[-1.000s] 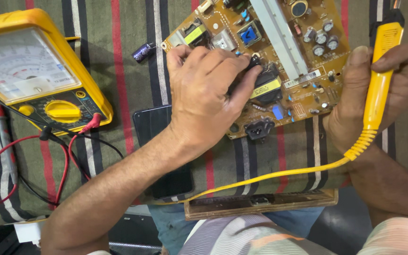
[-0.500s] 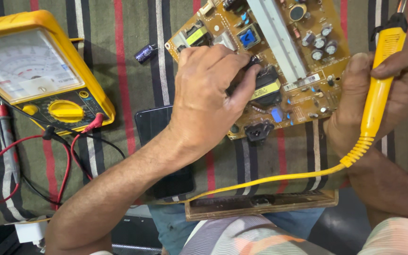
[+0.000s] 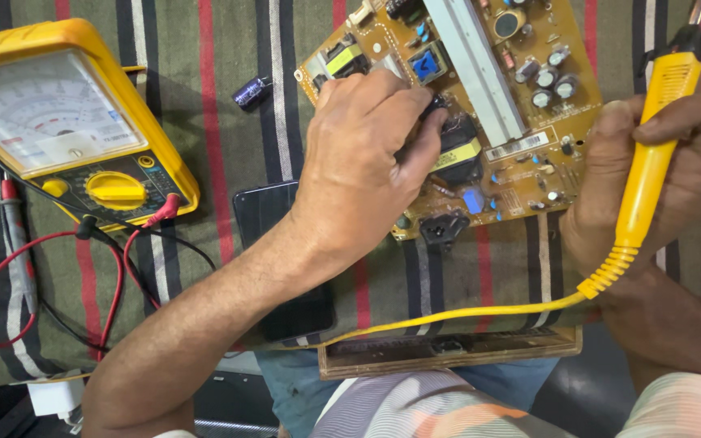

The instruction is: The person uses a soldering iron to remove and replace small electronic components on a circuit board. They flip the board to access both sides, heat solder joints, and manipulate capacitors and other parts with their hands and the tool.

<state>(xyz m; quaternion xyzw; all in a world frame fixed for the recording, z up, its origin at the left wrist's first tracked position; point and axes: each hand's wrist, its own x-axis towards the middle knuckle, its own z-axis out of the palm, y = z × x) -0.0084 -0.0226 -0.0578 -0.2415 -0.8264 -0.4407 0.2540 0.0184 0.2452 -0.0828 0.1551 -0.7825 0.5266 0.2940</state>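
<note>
Circuit board (image 3: 496, 122) is laid on striped cloth (image 3: 229, 138) at upper centre. Left hand (image 3: 359, 170) is rested on it, fingertips pinched on a dark component. Soldering iron (image 3: 651, 162) is gripped by right hand (image 3: 651, 178), fingers wrapped round handle. Yellow multimeter (image 3: 66, 122) is seen far left.

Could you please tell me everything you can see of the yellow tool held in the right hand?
The yellow plastic soldering iron is a long slim handle with a ribbed vent near its black collar; its metal tip runs out of the top edge. It stands nearly upright, slightly tilted, right of the tan circuit board. The right hand grips it mid-handle. A ribbed strain relief at its lower end leads into a yellow cord trailing left across the striped cloth.
</note>
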